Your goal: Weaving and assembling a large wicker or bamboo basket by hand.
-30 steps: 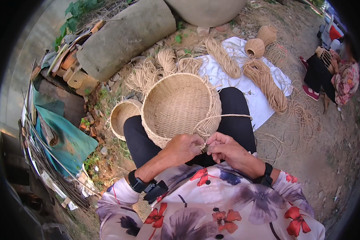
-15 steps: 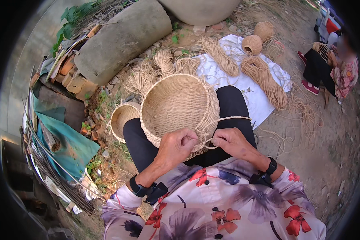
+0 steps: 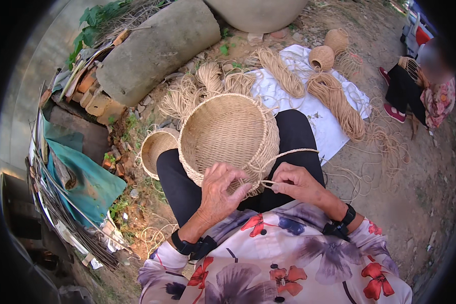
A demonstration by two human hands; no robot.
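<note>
A round, woven straw-coloured basket (image 3: 223, 133) rests in my lap, its mouth tilted up toward me. My left hand (image 3: 222, 188) lies over the near rim, its fingers on the weave and its thumb apart from them, gripping the edge. Just right of that rim, my right hand (image 3: 300, 185) pinches a thin strand of cord (image 3: 267, 182) between thumb and forefinger. The strand runs from the basket's rim to these fingertips. A thicker cord end (image 3: 298, 150) sticks out to the right, above my right hand. The left fingertips are partly hidden.
A smaller basket (image 3: 156, 148) stands at my left knee. Cord bundles (image 3: 335, 104) lie on a white cloth (image 3: 334, 144), with small round woven pots (image 3: 321, 58) at its far edge. Another person (image 3: 415, 91) sits at right. A concrete pipe (image 3: 159, 50) lies far left.
My left hand has loosened from a closed pinch and spread across the near rim. My right hand has shifted slightly right, still pinching the strand.
</note>
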